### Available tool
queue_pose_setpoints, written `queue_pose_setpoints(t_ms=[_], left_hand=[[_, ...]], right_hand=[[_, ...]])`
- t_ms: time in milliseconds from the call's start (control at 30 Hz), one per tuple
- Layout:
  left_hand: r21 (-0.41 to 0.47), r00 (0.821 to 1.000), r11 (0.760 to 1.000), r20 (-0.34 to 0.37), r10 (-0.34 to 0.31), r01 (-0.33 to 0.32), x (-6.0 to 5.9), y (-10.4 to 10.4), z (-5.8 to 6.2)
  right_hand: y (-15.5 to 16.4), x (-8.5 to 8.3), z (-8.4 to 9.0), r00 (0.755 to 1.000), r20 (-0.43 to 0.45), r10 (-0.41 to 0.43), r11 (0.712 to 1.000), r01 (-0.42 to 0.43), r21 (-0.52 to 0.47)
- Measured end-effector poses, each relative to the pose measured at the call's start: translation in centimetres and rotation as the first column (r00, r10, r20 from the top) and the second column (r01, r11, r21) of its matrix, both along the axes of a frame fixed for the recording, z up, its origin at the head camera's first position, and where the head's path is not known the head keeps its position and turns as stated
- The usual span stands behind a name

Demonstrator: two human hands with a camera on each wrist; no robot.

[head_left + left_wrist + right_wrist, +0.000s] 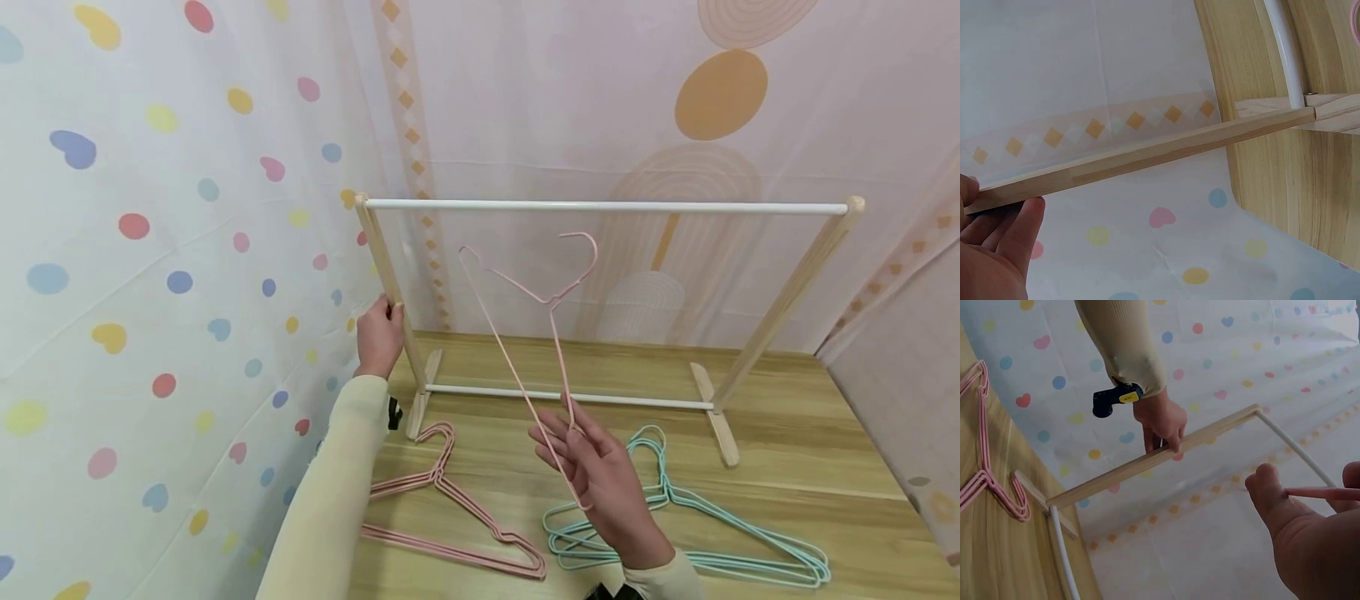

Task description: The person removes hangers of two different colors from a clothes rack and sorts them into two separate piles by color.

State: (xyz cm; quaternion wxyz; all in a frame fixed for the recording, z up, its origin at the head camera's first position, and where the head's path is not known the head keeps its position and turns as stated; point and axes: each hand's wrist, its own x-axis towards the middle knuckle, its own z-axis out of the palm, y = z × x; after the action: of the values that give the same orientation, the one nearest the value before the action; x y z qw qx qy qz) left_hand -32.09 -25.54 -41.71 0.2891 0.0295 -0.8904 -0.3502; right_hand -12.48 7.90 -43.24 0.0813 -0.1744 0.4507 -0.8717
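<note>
My left hand (380, 336) grips the left wooden post (384, 250) of a small clothes rack; the left wrist view shows fingers and thumb on either side of the post (1147, 156). In my right hand (600, 475) is a pink wire hanger (558, 333), pinched near one end between thumb and fingers. Its hook points up and stays apart from the rack's white top rail (600, 206). Seen from the right wrist, only a short piece of the pink hanger (1316, 494) shows by the right hand (1310, 544).
Several pink hangers (465, 500) lie stacked on the wooden table (825, 475) at the left. Several mint-green hangers (750, 533) lie at the right, below the rack's right foot (716, 417). A lower white rail (637, 400) joins the feet. Patterned curtains (225, 208) stand behind and left.
</note>
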Motion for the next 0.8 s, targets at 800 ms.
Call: queue_pose_setpoints(t_ms=[800], left_hand=[[-0.022, 1.000, 1.000, 0.013, 0.016, -0.016, 0.0, 0.2, 0.0]], right_hand=[[1.7, -1.0, -6.4, 0.819, 0.249, 0.517, 0.852, -0.520, -0.058]])
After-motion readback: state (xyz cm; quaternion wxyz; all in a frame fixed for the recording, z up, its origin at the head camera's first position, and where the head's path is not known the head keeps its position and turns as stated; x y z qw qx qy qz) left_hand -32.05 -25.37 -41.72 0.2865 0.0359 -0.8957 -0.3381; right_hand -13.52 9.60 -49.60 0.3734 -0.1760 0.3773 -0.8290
